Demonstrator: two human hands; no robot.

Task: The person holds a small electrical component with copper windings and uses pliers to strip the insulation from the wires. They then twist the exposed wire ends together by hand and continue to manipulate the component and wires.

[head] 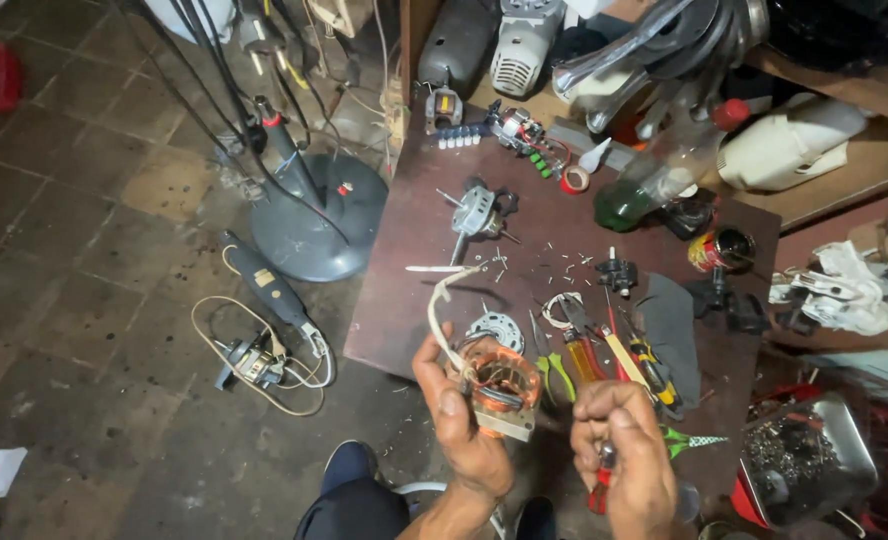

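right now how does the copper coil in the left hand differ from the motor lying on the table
The copper coil is held up in the left hand; the motor lies untouched on the brown table. The coil is bare orange-copper winding with a white cord trailing from it; the motor is closed in grey metal with a shaft sticking out. The coil looks open through its middle. Both look like fan motor parts.

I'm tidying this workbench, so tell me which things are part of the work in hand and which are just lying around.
In hand:
- left hand holding the copper-wound motor stator
- right hand gripping a red-handled tool

Lying about:
- pliers and screwdrivers
- small motor
- green bottle
- roll of tape
- fan base on the floor
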